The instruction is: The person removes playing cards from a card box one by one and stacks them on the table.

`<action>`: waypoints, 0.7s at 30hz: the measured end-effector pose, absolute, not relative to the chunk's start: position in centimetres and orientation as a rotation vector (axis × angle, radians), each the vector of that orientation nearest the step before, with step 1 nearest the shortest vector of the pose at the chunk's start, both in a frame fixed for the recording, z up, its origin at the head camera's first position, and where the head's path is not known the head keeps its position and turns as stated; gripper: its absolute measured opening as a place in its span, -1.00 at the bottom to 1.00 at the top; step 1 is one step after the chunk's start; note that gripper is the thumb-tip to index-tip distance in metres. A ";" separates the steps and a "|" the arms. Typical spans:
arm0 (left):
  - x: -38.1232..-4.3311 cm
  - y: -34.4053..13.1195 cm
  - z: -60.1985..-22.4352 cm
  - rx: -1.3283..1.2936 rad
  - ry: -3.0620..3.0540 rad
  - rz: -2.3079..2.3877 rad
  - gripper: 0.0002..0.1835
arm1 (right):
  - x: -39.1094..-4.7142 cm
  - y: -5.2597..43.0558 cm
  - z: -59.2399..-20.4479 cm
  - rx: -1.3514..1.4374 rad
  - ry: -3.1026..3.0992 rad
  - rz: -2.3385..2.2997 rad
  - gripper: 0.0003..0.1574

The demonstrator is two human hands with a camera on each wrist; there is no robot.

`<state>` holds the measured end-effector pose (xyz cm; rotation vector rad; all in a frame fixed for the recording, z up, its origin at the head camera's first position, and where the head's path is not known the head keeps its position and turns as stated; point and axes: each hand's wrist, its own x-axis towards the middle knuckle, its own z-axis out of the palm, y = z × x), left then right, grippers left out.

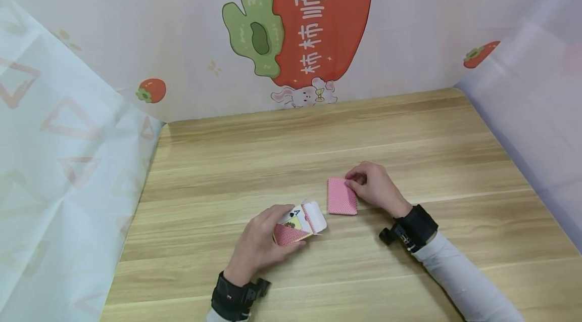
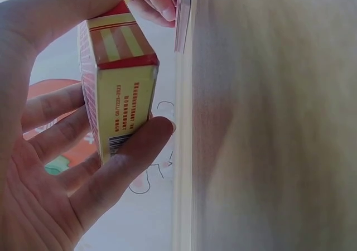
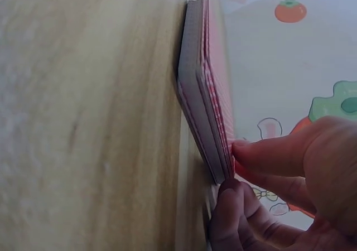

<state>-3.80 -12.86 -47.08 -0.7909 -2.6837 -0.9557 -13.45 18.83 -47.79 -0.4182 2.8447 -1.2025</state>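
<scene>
Held between the left hand's (image 1: 259,243) thumb and fingers is a playing-card box (image 2: 125,97), red-patterned and yellow-edged. Its white top flap (image 1: 317,217) stands open toward the right, and an ace of spades shows on its upper face. A barcode and small red print mark the side seen in the left wrist view. Just right of the box, a stack of playing cards (image 1: 340,198) lies on the table, with red-patterned backs up. The right hand (image 1: 376,188) pinches the stack's far right corner, thumb on top and fingers at the edge, as the right wrist view shows.
The wood-grain table (image 1: 218,165) carries both the cards and the box. A white printed cloth (image 1: 191,34) with a large red persimmon drawing hangs behind it, and more cloth (image 1: 68,160) borders the sides. Black camera bands (image 1: 416,227) circle both wrists.
</scene>
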 end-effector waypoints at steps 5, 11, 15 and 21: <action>-3.8 -12.9 -47.0 -0.804 -2.664 -0.953 -0.21 | -13.4 18.8 -47.5 -0.433 2.849 -1.201 -0.82; -3.6 -12.9 -46.9 -0.795 -2.668 -0.963 -0.21 | -12.7 18.5 -46.3 -0.466 2.847 -1.274 -0.81; -3.5 -12.9 -46.8 -0.791 -2.675 -0.977 -0.22 | -11.9 17.8 -45.3 -0.571 2.759 -1.376 -0.84; -3.6 -12.9 -46.6 -0.822 -2.659 -0.988 -0.21 | -10.1 16.1 -43.7 -0.735 2.452 -1.529 -0.88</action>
